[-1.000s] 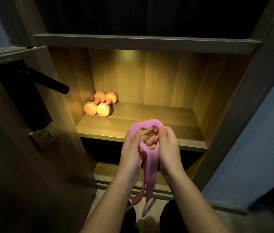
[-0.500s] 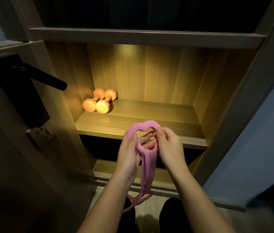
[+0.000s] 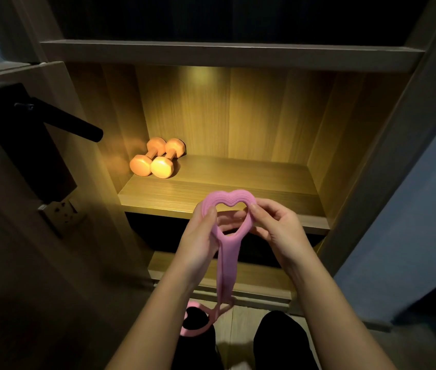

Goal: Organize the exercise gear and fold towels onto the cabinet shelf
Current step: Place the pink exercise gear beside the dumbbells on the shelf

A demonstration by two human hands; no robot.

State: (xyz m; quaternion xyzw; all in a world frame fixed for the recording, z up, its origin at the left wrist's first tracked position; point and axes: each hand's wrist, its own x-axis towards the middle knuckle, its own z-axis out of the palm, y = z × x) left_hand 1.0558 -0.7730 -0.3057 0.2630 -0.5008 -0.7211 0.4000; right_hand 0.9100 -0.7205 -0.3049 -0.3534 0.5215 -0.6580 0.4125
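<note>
Nothing to read here: no lettering, brand, number or sign shows on the pink heart-handled band (image 3: 228, 260) that I pinch between my left hand (image 3: 198, 236) and right hand (image 3: 278, 231). None shows on the two orange dumbbells (image 3: 162, 166) beyond my left hand, nor on the lit cabinet shelf (image 3: 238, 177) just past my fingertips.
</note>
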